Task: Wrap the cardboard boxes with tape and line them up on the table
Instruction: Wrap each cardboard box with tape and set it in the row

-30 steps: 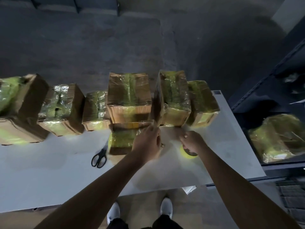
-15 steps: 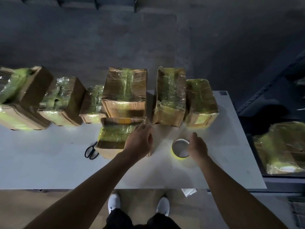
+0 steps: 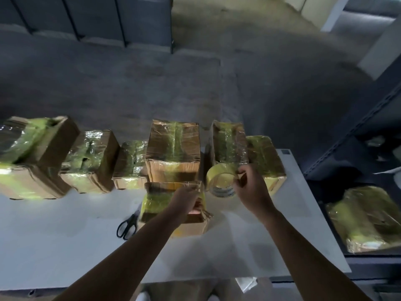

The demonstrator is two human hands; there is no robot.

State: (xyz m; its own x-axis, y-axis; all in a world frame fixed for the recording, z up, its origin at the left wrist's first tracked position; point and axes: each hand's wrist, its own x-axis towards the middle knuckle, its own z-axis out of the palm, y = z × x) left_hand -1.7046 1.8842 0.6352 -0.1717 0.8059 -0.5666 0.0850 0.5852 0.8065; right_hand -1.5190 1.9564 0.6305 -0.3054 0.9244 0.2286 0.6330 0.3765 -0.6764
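Observation:
My right hand (image 3: 251,187) holds a yellowish tape roll (image 3: 221,181) lifted above the white table (image 3: 54,235), fingers curled on its rim. My left hand (image 3: 186,198) pinches the pulled-out tape end over a small cardboard box (image 3: 160,203) partly wrapped in yellow-green tape, lying in front of the row. Several wrapped boxes stand in a row along the table's far edge, among them a tall one (image 3: 173,153) just behind the small box and another (image 3: 230,144) behind the roll.
Black scissors (image 3: 128,224) lie left of the small box. A dark shelf unit at the right holds another wrapped box (image 3: 366,218). Grey floor lies beyond the table; a paper scrap (image 3: 247,283) hangs below the near edge.
My right hand has picked the tape roll up off the table and raised it. My left hand has left the box top and now pinches the tape end.

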